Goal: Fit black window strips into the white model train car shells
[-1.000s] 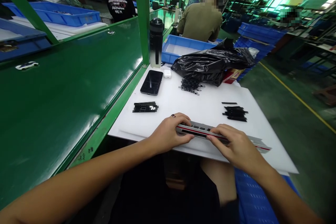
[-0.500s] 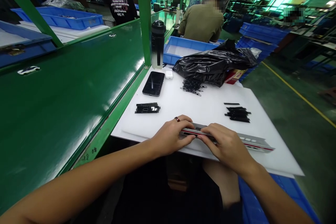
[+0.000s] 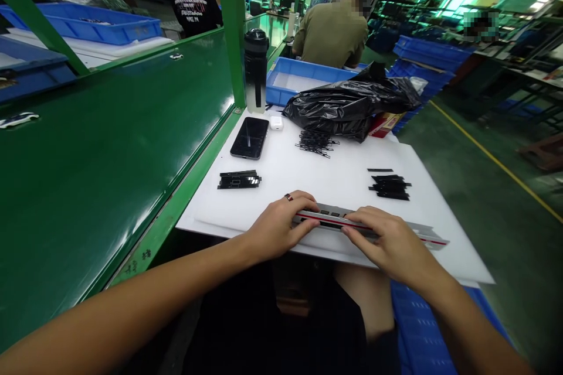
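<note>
A long silver train-shaped piece with a red stripe and dark windows lies near the front edge of the white board. My left hand pinches its left end between thumb and fingers. Around its middle, my right hand grips it the same way, and the right end sticks out past that hand. Beyond them are a stack of black strips at left, another black strip stack at right, and a heap of thin black frames at the back.
Behind stand a phone, a white earbud case, a bottle, a black plastic bag and a blue tray. A green partition borders the left. Two people sit farther off.
My hands are farther apart on the silver piece, showing more of its striped side and windows between them. The whole view has shifted slightly, with things appearing farther left.
</note>
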`<state>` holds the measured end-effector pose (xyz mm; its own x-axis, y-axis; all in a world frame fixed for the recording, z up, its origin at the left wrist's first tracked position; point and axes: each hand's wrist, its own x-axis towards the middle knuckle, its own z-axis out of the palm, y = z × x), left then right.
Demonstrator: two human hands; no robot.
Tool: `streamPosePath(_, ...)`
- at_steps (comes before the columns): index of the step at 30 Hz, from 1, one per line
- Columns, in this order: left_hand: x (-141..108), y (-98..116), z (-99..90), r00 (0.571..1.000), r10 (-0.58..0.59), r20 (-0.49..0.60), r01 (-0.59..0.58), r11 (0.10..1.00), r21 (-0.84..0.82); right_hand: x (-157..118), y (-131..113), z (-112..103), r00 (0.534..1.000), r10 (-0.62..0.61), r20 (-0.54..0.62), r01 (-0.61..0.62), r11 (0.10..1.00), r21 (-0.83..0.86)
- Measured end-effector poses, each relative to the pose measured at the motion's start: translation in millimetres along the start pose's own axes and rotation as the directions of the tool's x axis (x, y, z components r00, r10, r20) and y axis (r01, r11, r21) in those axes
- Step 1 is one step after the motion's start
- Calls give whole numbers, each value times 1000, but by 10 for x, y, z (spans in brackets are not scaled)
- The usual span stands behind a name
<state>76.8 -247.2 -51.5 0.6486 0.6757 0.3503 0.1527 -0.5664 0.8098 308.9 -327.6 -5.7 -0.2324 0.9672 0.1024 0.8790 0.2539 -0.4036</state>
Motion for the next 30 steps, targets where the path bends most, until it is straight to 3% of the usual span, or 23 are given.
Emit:
streamPosePath(6, 29, 59, -102, 998, 12, 66, -10, 1000, -20, -23, 20, 42, 997, -6, -71, 7, 1000, 10)
streamPosePath(11, 69, 49, -168, 970, -220, 103, 238, 945, -226, -91, 98, 99, 965, -104, -239, 86, 993, -85)
streamPosePath(13, 83, 26, -152, 942, -307, 132, 335, 876, -348, -112, 124, 132, 951, -167, -260, 139, 983, -120)
streamPosePath(16, 100, 4, -123, 923, -353, 151, 384, 825, -414, -127, 152, 168, 941, -233, -243, 193, 965, -177)
streamPosePath(22, 97, 24, -144, 924, -347, 160, 382, 855, -352, -104, 180, 207, 936, -249, -249, 192, 954, -231)
streamPosePath(26, 71, 24, -152, 958, -265, 111, 281, 945, -167, -98, 185, 211, 933, -239, -268, 178, 956, -233)
streamPosePath(30, 55, 21, -121, 978, -192, 86, 203, 968, -147, -93, 114, 174, 957, -210, -202, 156, 955, -251)
